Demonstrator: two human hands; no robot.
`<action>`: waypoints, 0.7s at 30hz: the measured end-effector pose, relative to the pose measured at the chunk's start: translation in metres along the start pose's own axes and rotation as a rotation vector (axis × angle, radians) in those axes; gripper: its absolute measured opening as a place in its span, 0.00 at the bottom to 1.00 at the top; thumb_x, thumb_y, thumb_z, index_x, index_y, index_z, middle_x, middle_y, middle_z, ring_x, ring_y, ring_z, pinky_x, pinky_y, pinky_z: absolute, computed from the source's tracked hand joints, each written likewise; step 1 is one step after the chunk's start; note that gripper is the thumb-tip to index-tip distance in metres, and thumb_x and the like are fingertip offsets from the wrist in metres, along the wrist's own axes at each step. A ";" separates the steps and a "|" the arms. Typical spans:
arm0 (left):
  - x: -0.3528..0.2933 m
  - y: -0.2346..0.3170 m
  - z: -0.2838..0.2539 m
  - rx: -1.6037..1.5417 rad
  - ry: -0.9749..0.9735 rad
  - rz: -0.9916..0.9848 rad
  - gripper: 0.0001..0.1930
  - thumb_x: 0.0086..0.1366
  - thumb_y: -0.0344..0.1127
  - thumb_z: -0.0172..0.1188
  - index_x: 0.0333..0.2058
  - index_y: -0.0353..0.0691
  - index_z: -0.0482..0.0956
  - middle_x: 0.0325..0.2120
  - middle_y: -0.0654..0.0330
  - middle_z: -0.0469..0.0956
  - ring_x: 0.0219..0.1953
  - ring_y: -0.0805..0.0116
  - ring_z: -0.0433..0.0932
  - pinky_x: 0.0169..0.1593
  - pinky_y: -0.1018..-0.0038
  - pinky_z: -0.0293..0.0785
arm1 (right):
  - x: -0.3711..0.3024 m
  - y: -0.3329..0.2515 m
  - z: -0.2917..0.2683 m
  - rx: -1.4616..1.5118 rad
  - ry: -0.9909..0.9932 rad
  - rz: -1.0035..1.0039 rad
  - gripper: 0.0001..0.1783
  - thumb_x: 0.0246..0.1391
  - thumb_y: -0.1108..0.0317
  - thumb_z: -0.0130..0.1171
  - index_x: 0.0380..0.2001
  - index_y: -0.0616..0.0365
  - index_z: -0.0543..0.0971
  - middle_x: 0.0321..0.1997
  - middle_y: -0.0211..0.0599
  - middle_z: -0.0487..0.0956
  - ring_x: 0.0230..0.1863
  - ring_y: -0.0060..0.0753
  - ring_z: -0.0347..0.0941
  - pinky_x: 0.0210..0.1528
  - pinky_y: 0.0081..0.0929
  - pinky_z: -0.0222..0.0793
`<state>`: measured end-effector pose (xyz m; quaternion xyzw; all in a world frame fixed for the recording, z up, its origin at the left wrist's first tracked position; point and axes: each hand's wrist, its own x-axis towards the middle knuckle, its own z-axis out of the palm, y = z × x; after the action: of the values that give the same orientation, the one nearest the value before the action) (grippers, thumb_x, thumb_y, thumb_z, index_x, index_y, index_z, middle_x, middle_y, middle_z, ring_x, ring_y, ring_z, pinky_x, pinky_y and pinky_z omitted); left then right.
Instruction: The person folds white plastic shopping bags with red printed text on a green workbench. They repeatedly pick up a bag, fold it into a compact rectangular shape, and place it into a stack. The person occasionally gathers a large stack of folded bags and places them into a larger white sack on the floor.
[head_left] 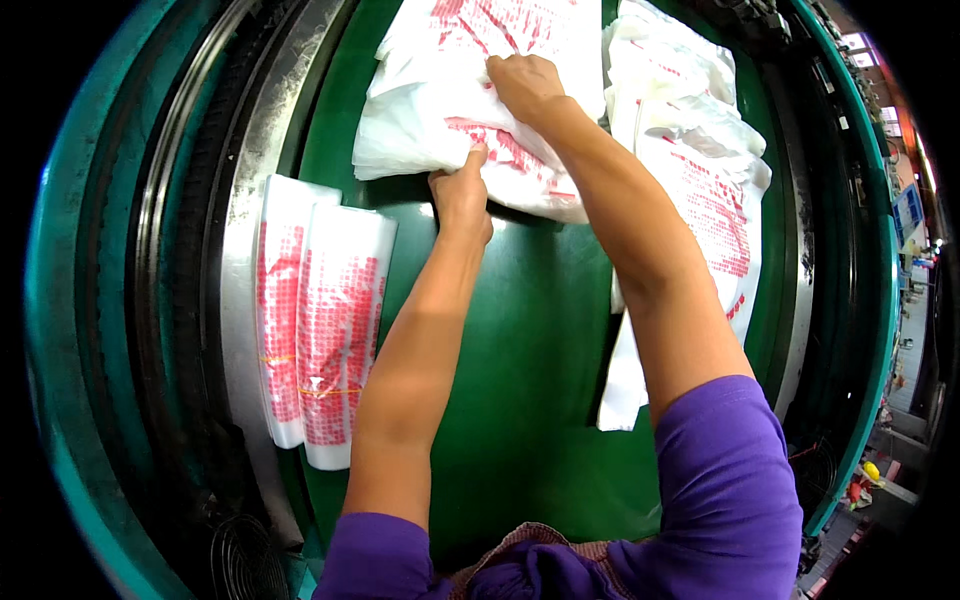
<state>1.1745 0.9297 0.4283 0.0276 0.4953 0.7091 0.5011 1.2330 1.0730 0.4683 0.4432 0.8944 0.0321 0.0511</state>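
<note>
A thick stack of white plastic bags with red print (420, 115) lies at the far middle of the green surface. My left hand (461, 200) grips its near edge, thumb on top and fingers underneath. Further up, my right hand (527, 86) is closed on the top of the same stack, its fingertips pressed into the creased plastic; what they pinch is partly hidden. On the right a second pile of white printed bags (705, 200) lies crumpled, beside my right forearm.
Two folded bundles of printed bags, a nearer one (340, 330) and one at its left (282, 240), lie at the left edge, with thin yellowish bands around them. The green surface (530, 370) runs between metal rails (245, 200) and teal machine sides (75, 300).
</note>
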 end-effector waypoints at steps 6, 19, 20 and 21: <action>-0.037 0.070 -0.014 0.070 -0.440 0.084 0.18 0.55 0.27 0.64 0.45 0.31 0.76 0.40 0.56 0.78 0.41 0.67 0.76 0.47 0.73 0.72 | -0.069 -0.010 0.030 0.947 0.245 -0.136 0.27 0.48 0.66 0.58 0.52 0.65 0.70 0.55 0.51 0.72 0.58 0.48 0.67 0.59 0.36 0.62; -0.337 0.199 0.022 0.709 -1.498 0.870 0.27 0.43 0.46 0.66 0.43 0.37 0.78 0.59 0.37 0.57 0.60 0.25 0.50 0.61 0.36 0.46 | -0.481 -0.018 -0.107 1.383 0.361 0.699 0.26 0.50 0.65 0.58 0.51 0.67 0.70 0.52 0.53 0.73 0.56 0.45 0.68 0.57 0.35 0.63; -0.354 0.205 0.025 0.624 -1.572 0.809 0.27 0.44 0.46 0.66 0.43 0.37 0.78 0.59 0.37 0.57 0.60 0.25 0.51 0.60 0.36 0.46 | -0.510 -0.021 -0.120 1.360 0.389 0.745 0.26 0.50 0.65 0.58 0.51 0.67 0.69 0.52 0.53 0.73 0.56 0.45 0.69 0.57 0.35 0.63; -0.368 0.208 0.027 0.535 -1.647 0.738 0.27 0.44 0.45 0.65 0.43 0.36 0.78 0.58 0.37 0.57 0.60 0.25 0.51 0.60 0.35 0.47 | -0.537 -0.026 -0.129 1.336 0.418 0.794 0.26 0.51 0.65 0.57 0.51 0.67 0.69 0.52 0.53 0.73 0.56 0.45 0.69 0.57 0.35 0.63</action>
<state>1.2293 0.6743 0.7622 0.7898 0.0915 0.4430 0.4142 1.5201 0.6287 0.6278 0.6498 0.4914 -0.4117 -0.4085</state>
